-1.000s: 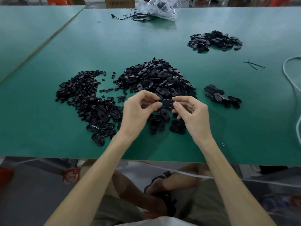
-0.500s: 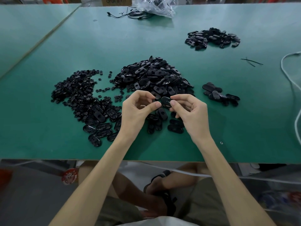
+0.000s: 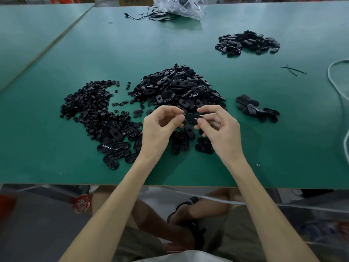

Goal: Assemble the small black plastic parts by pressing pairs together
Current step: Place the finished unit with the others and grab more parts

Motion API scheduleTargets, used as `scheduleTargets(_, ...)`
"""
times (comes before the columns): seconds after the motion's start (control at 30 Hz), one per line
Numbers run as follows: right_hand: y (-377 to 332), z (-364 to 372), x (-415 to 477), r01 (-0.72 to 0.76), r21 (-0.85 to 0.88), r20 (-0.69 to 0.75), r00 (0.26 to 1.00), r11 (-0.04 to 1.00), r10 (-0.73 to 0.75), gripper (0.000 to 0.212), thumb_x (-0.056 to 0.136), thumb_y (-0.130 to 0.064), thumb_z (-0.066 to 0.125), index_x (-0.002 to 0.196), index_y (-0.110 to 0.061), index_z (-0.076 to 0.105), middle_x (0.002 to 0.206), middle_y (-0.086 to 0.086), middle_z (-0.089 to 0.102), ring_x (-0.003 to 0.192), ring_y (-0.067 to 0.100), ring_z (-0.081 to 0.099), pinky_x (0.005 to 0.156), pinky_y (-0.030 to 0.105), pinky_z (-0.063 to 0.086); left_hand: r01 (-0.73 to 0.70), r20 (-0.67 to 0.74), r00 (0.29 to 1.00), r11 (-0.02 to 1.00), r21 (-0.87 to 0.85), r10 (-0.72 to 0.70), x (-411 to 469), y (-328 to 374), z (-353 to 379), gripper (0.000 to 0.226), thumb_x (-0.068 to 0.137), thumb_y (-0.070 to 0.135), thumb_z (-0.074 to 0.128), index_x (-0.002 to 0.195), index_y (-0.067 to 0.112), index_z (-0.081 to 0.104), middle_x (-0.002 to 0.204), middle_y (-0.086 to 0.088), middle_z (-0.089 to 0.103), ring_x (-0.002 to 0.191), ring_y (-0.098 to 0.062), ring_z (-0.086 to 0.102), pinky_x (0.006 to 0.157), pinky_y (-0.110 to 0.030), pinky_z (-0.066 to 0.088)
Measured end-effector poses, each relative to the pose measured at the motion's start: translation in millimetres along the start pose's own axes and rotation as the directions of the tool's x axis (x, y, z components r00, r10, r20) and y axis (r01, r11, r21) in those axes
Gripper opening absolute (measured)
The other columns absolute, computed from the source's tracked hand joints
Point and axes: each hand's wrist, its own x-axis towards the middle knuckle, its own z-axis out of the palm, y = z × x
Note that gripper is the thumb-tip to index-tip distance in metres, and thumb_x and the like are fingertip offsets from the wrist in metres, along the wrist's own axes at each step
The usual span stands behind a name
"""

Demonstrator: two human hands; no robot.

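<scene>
Still mid-press. Both hands are raised just above the near edge of the central heap point(image 3: 179, 87) on the green bench point(image 3: 132, 53). My left hand point(image 3: 158, 129) and right hand point(image 3: 221, 129) each pinch one end of a single black oval part point(image 3: 192, 116). Thumbs sit on its near side and forefingers curl over the far side. The fingers point(image 3: 180, 118) are closed on it and hold nothing else.

Against a second ago the hands have hardly shifted, but the oval shows more of its upper face between my thumbs. Cannot tell whether a small insert is seated in it.

My reading: the pair is being squeezed home, not yet released. The small-piece heap point(image 3: 90, 106) lies left. A few ovals point(image 3: 255, 109) sit apart to the right, likely finished. Another pile point(image 3: 247, 43) lies far right.
</scene>
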Motion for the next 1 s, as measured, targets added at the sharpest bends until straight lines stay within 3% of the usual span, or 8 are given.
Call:
scheduleTargets(0.17,0.0,2.5,-1.2,0.027,-0.097,0.057,0.998,0.995,-0.021,0.017,0.096,-0.004,0.071,0.099,-0.020,0.075,0.087,-0.010,0.077,0.079,0.012,0.076,0.071,0.020,0.054,-0.016,0.057,0.998,0.994,0.105,0.010,-1.6,2.4,3.5,0.007,0.089,0.010,0.081,0.093,0.016,0.077,0.088,0.004,0.075,0.078,-0.013,0.066,0.076,-0.027,0.056)
scheduleTargets(0.4,-4.1,2.6,-2.3,0.023,-0.066,0.100,0.995,0.998,-0.017,0.016,0.094,-0.004,0.075,0.103,-0.017,0.075,0.090,-0.009,0.078,0.081,0.011,0.075,0.076,0.024,0.059,-0.019,0.044,0.999,0.982,0.190,0.011,-4.3,5.7,7.0,0.006,0.090,0.011,0.080,0.094,0.014,0.078,0.091,-0.001,0.076,0.081,-0.027,0.069,0.074,-0.042,0.058)
scheduleTargets(0.5,-4.8,1.9,-2.3,0.013,-0.072,0.100,0.995,0.997,-0.006,0.008,0.094,-0.012,0.078,0.098,-0.017,0.074,0.086,-0.005,0.077,0.075,0.013,0.073,0.072,0.028,0.060,-0.062,0.050,0.997,0.966,0.250,0.051,-3.8,4.5,5.6,0.007,0.089,0.013,0.081,0.092,0.018,0.078,0.093,0.000,0.072,0.076,-0.022,0.062,0.065,-0.030,0.048)
scheduleTargets(0.57,-3.6,1.1,-1.4,-0.001,-0.097,0.095,0.995,0.995,0.011,0.006,0.094,-0.013,0.077,0.094,-0.018,0.073,0.082,-0.003,0.076,0.069,0.015,0.070,0.067,0.029,0.058,-0.082,0.057,0.996,0.958,0.273,0.069,-3.0,3.7,5.0,0.007,0.087,0.015,0.083,0.091,0.019,0.079,0.098,-0.001,0.069,0.075,-0.013,0.057,0.067,-0.019,0.043)
scheduleTargets(0.63,-1.7,0.8,-0.3,-0.020,-0.123,0.086,0.996,0.992,0.030,0.006,0.096,-0.012,0.075,0.094,-0.017,0.072,0.079,-0.002,0.076,0.063,0.015,0.066,0.065,0.027,0.055,-0.077,0.046,0.997,0.963,0.259,0.068,-2.0,3.3,4.5,0.007,0.086,0.016,0.084,0.090,0.020,0.079,0.101,0.000,0.069,0.077,-0.007,0.057,0.067,-0.018,0.044)
scheduleTargets(0.77,-1.0,-0.6,0.9,-0.034,-0.100,0.063,0.997,0.994,0.040,0.005,0.099,-0.014,0.072,0.095,-0.016,0.070,0.079,0.000,0.076,0.059,0.013,0.065,0.066,0.027,0.055,-0.070,-0.010,0.997,0.974,0.217,0.074,-1.1,2.4,3.7,0.008,0.093,0.016,0.077,0.097,0.023,0.076,0.107,0.002,0.071,0.086,-0.009,0.064,0.070,-0.025,0.049)
scheduleTargets(0.83,-1.4,-1.3,1.3,-0.029,-0.076,0.054,0.998,0.997,0.033,0.006,0.100,-0.013,0.071,0.095,-0.016,0.070,0.080,0.001,0.077,0.060,0.013,0.066,0.067,0.027,0.056,-0.047,-0.009,0.999,0.983,0.177,0.049,-1.6,2.9,3.7,0.013,0.098,0.015,0.071,0.108,0.021,0.077,0.107,0.005,0.076,0.093,-0.015,0.069,0.079,-0.033,0.057)
scheduleTargets(1.0,-2.4,-1.0,1.8,-0.037,-0.035,0.057,0.998,0.999,0.039,0.008,0.100,-0.010,0.070,0.094,-0.016,0.069,0.080,0.004,0.077,0.064,0.018,0.072,0.070,0.025,0.056,-0.022,0.047,0.999,0.963,0.269,0.009,-2.4,2.3,7.7,0.014,0.100,0.019,0.070,0.111,0.018,0.078,0.096,0.006,0.078,0.086,-0.018,0.072,0.082,-0.044,0.059)
